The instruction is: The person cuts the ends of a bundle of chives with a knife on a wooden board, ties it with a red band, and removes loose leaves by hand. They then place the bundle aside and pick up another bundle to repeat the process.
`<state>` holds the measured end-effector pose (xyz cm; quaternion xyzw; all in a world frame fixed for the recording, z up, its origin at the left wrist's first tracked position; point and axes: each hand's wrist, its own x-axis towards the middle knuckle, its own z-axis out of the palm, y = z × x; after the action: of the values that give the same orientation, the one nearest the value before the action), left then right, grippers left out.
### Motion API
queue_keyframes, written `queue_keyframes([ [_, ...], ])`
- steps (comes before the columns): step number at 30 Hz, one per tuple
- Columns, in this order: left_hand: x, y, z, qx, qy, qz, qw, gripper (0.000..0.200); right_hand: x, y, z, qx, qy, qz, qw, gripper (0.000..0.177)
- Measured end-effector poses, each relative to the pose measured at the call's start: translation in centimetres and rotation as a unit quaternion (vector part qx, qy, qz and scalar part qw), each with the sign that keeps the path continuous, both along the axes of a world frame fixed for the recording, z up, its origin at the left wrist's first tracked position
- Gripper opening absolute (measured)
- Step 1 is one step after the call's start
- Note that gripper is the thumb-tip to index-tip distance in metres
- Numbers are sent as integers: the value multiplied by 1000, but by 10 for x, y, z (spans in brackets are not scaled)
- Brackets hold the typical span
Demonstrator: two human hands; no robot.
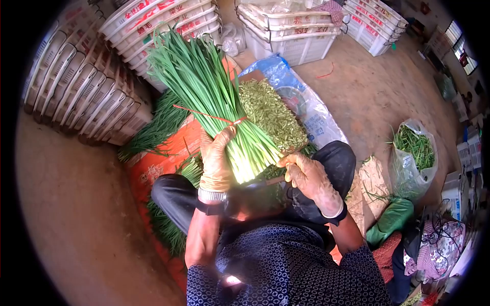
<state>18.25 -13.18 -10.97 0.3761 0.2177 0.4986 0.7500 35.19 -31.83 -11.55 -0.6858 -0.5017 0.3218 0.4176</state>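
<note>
A thick bundle of garlic chives, bound with a thin red tie, slants across my lap, its green leaves away from me and its pale stem ends toward me. My gloved left hand is closed on its left side, just below the tie. My gloved right hand is beside the stem ends with its fingers curled together. What those fingers hold, if anything, I cannot make out. A brownish strip lies just left of them. Past the stems is a heap of short cut stem pieces.
Loose chives lie on an orange sheet at left. Stacked white crates stand behind, with more crates further right. A clear bag of greens sits on the floor at right, near brown sacking.
</note>
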Motion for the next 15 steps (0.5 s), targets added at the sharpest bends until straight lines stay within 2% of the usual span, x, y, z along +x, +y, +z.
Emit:
queue_keyframes([
  [3,0,-2,-1,-5,3,8,1000,57,1,-2,-11,5,19,-44,999,21],
  [6,-1,-1,-5,-4,18,18,1000,58,-2,4,-3,109,-33,-79,990,20],
  [7,-1,-2,-5,2,21,18,1000,58,-10,10,-3,146,0,-105,984,22],
  [11,4,-8,-2,4,27,18,999,57,-8,21,-9,187,-187,-84,961,26],
  [15,4,-13,6,-9,20,20,1000,56,-10,20,-13,179,-309,-66,932,19],
])
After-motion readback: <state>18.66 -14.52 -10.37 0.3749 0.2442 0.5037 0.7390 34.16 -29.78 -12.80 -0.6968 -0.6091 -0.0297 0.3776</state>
